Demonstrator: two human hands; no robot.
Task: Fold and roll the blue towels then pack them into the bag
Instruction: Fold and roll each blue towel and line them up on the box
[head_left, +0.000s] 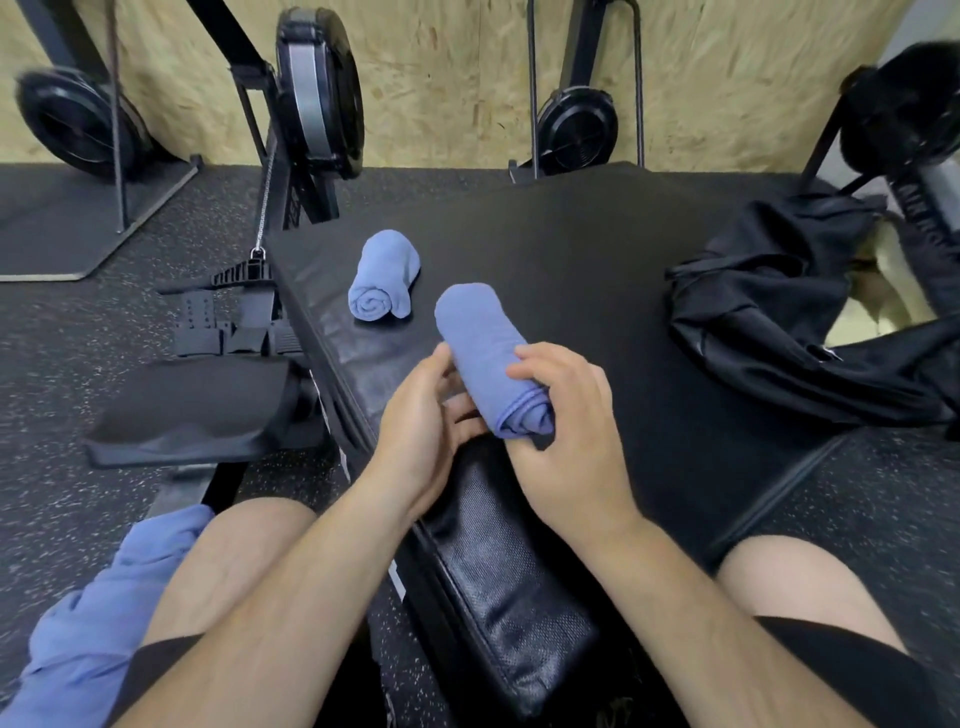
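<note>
The left hand (423, 415) and right hand (569, 447) curled round a rolled towel (480, 338) at frame centre, over the table (571, 249). Its loose edge could unwind if the grip slackened before reaching the bag (779, 312) at right.

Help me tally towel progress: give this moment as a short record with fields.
In hands: rolled blue towel, gripped by left hand and right hand
Finished: second rolled towel, lying alone on the black mat
Waiting: loose blue towel, by the left thigh
Bag: black bag, on the mat's right side; no towel visible in it
Stage: rolling; nothing visibly packed
</note>
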